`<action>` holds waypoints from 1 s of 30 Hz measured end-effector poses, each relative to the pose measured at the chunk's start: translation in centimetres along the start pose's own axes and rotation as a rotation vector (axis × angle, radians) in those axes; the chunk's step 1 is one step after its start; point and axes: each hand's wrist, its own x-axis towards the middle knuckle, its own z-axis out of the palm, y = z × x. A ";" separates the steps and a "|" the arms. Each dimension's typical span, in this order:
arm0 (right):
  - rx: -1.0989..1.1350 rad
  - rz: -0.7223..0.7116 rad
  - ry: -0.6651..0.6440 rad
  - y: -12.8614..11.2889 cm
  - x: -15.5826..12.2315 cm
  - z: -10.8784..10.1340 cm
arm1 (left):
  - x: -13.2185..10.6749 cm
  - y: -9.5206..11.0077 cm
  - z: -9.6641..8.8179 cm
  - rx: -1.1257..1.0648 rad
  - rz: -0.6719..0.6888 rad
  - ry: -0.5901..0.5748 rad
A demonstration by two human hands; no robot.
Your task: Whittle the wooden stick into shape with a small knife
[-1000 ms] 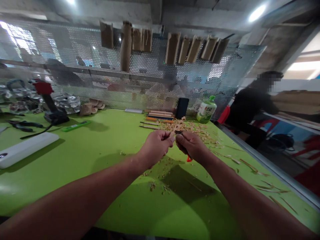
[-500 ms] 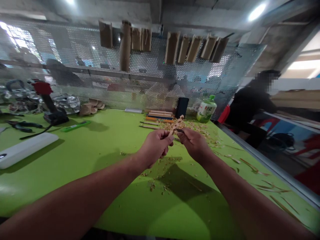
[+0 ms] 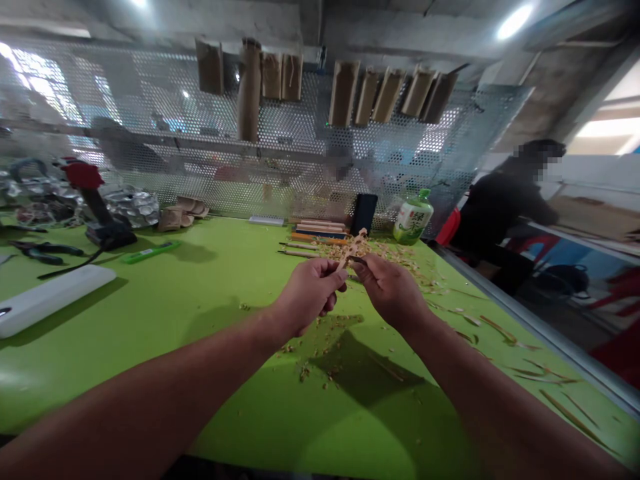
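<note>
My left hand [image 3: 315, 290] is closed round the lower end of a narrow, pale carved piece of wood [image 3: 356, 242], which points up and away from me. My right hand [image 3: 393, 288] grips a small dark blade [image 3: 356, 259], seemingly a carving knife; its handle is hidden in my fingers. The blade lies against the wood just above my left thumb. Beneath and behind both hands, wood shavings [image 3: 385, 252] are scattered over the green table [image 3: 240, 387]. Two slim pencil-like tools [image 3: 299, 254] lie just beyond my left hand.
At the back stand a green-capped bottle [image 3: 414, 219] and a dark upright box [image 3: 364, 213]. On the left are a red-and-black power tool [image 3: 93, 200], pliers [image 3: 47, 251], a green cutter [image 3: 151, 251] and a long white case [image 3: 57, 300]. A person in black [image 3: 500, 207] sits at the right.
My right hand and the blade have shifted very slightly against the wood. My left hand keeps its hold in nearly the same place.
</note>
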 end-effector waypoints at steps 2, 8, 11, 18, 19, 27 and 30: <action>-0.034 -0.003 0.002 -0.1 0.0 -0.1 | -0.1 0.2 0.1 -0.013 -0.004 0.001; -0.179 -0.002 0.000 -0.8 -0.1 -0.2 | -0.5 0.8 0.2 -0.002 -0.043 0.013; -0.287 0.003 0.046 -1.2 -0.2 0.1 | -0.6 1.1 0.2 -0.015 -0.047 0.032; -0.047 0.029 -0.041 -1.0 0.3 0.4 | -0.5 1.6 0.4 0.024 -0.081 0.087; 0.035 0.028 -0.051 -0.9 0.3 0.5 | -0.5 1.5 0.4 0.020 -0.080 0.082; 0.560 0.140 -0.168 -0.3 0.4 1.1 | -0.2 0.9 0.1 0.030 -0.038 0.049; 0.690 0.184 -0.243 -0.4 0.3 1.0 | -0.1 0.9 0.1 0.054 -0.020 0.040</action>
